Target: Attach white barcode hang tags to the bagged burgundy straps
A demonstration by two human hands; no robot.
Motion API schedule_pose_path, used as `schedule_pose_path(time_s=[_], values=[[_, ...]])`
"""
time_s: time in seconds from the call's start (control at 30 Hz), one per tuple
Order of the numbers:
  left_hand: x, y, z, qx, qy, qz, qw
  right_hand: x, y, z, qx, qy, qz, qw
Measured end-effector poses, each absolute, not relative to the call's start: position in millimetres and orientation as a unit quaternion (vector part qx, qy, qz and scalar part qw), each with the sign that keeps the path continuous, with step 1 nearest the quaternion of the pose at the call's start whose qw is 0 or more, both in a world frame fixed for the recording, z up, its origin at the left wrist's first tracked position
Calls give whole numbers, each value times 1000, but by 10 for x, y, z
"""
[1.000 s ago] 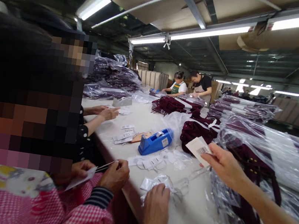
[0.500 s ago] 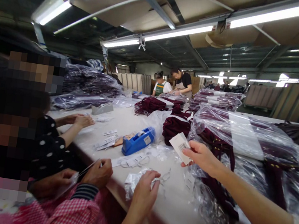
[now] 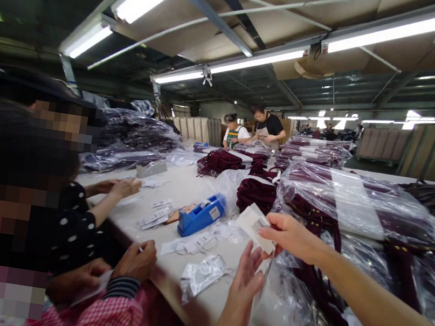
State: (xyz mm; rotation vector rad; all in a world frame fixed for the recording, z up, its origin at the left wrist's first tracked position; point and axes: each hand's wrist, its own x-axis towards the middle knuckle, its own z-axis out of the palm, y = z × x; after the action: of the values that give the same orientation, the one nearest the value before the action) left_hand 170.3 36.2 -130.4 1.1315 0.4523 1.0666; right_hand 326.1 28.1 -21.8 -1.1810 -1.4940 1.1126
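My right hand (image 3: 292, 238) pinches a white barcode tag (image 3: 254, 226) above the table, in front of the maroon garments. Just below and to the left of it, my left hand (image 3: 246, 276) is raised with its fingers apart, close to the tag's lower edge. Some thin, blurred strands hang beside my left fingers; whether they touch is unclear. A crumpled clear plastic packet (image 3: 202, 276) lies on the table left of my left hand. Behind it are loose white tags (image 3: 194, 244) with strings and a blue tape dispenser (image 3: 201, 215).
Bagged maroon garments (image 3: 359, 200) are piled on the right of the table (image 3: 182, 179). At the left, a person in a pink checked sleeve (image 3: 118, 306) and one in a dotted sleeve (image 3: 74, 229) work with their hands. Two people stand at the far end.
My left hand has moved right and up from the plastic packet to beside the tag. My right hand has shifted slightly left and down with the tag. The view has tilted a little.
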Motion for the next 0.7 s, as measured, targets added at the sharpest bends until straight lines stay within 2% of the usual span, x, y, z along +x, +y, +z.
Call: schedule_pose_path(time_s=[0.17,0.33,0.47,0.7], values=[[1644,387,-920,339,233,542,733,3201,195,-311,-480,-644,471,364],[1613,428,-920,284,284,574,713,3197,119,-392,-475,-623,513,350],[1570,427,-995,263,305,590,700,3335,38,-556,-503,-654,447,346],[1592,360,-1013,256,313,583,705,3440,-178,-904,-525,-716,398,231]])
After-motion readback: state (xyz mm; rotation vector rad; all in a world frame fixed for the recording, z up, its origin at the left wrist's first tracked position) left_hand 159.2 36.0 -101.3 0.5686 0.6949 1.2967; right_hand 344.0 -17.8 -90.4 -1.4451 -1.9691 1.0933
